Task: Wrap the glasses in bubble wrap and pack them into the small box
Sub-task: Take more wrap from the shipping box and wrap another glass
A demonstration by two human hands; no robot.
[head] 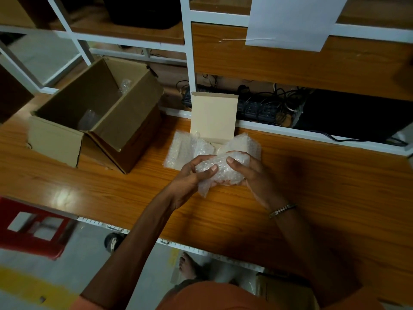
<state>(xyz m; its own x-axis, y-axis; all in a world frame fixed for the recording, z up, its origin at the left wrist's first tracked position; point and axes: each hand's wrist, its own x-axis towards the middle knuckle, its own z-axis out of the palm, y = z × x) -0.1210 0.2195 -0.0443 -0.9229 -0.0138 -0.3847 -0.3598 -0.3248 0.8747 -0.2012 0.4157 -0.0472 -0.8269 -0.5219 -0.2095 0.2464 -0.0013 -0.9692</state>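
Both hands hold a bundle of bubble wrap (223,170) just above the wooden table (312,186); whatever is inside the wrap is hidden. My left hand (190,177) grips its left side with the thumb on top. My right hand (250,173) cups its right side. Loose bubble wrap (185,148) spreads behind the bundle. The small cream box (213,118) stands behind that with its lid raised; its inside is mostly hidden by the wrap.
A large open brown cardboard box (98,115) sits on the table to the left, with a clear glass (88,120) and bubble wrap (124,85) inside. White shelving (187,52) with cables (257,101) rises behind. A red stool (33,229) stands on the floor at left.
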